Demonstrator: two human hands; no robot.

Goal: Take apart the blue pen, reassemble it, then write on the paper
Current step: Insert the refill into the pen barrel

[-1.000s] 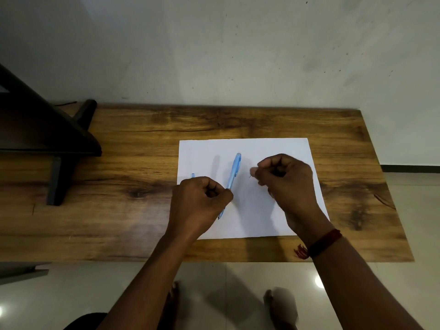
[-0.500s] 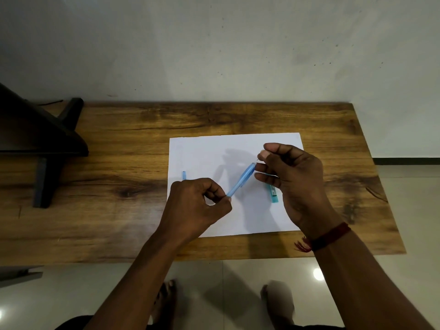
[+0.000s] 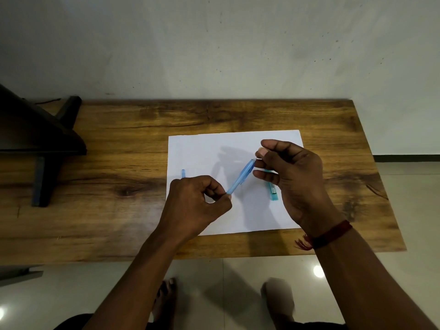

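The light blue pen barrel (image 3: 241,176) is held tilted above the white paper (image 3: 197,148). My left hand (image 3: 195,206) pinches its lower end. My right hand (image 3: 292,177) has its thumb and fingertips closed at the barrel's upper end, around something too small to make out. A short blue pen part (image 3: 273,192) lies on the paper, partly hidden by my right hand. Another small blue piece (image 3: 183,173) pokes out on the paper just beyond my left hand.
The paper lies on a wooden table (image 3: 107,210) against a grey wall. A dark stand (image 3: 40,144) occupies the table's left end. The table's near edge runs under my forearms, with tiled floor and my feet below.
The pen barrel lay on the paper a second ago; both hands have lifted it and hold it between them. My right hand moved up, uncovering the short blue part on the paper.
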